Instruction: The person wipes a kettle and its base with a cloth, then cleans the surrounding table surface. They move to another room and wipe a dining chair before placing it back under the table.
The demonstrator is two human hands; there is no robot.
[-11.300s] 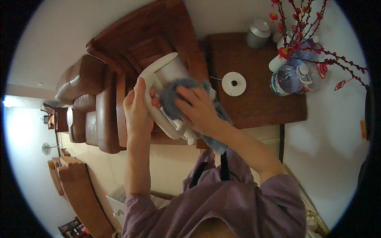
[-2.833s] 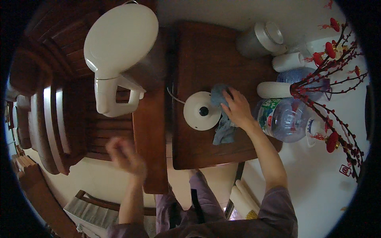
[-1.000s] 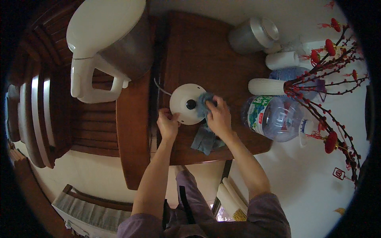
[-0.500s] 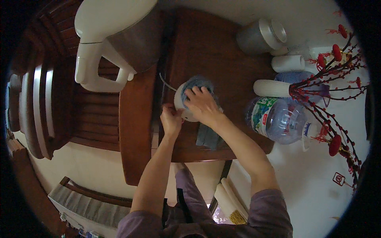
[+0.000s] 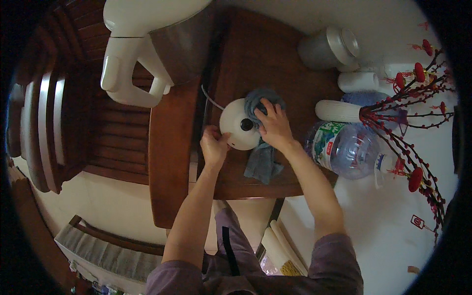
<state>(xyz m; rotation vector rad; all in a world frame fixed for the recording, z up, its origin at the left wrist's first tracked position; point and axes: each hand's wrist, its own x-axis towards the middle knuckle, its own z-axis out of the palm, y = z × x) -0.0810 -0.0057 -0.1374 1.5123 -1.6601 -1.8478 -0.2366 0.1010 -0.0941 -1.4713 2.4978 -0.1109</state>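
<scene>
A round white kettle base [image 5: 232, 116] with a black knob-like connector in its middle sits on the brown wooden tabletop. A thin cord leaves its upper left side. My left hand [image 5: 214, 147] pinches the base's lower left rim between thumb and fingers. Bunched under the fingers of my right hand [image 5: 276, 129] is a grey-blue cloth [image 5: 252, 100], pressed to the right side of the base. The cloth's loose end hangs down past the base onto the tabletop. Part of the right palm's underside is hidden.
A white electric kettle [image 5: 125, 69] stands at the upper left. Along the wall on the right are a silver canister [image 5: 319, 49], a white cup [image 5: 358, 81], a white vase [image 5: 337, 111] with red-berried branches and a large clear water bottle [image 5: 351, 152]. A grey-topped seat [image 5: 113, 250] is lower left.
My right hand has moved right with the cloth, from the middle of the base to its right edge. The black connector now shows. My left hand stays at the rim.
</scene>
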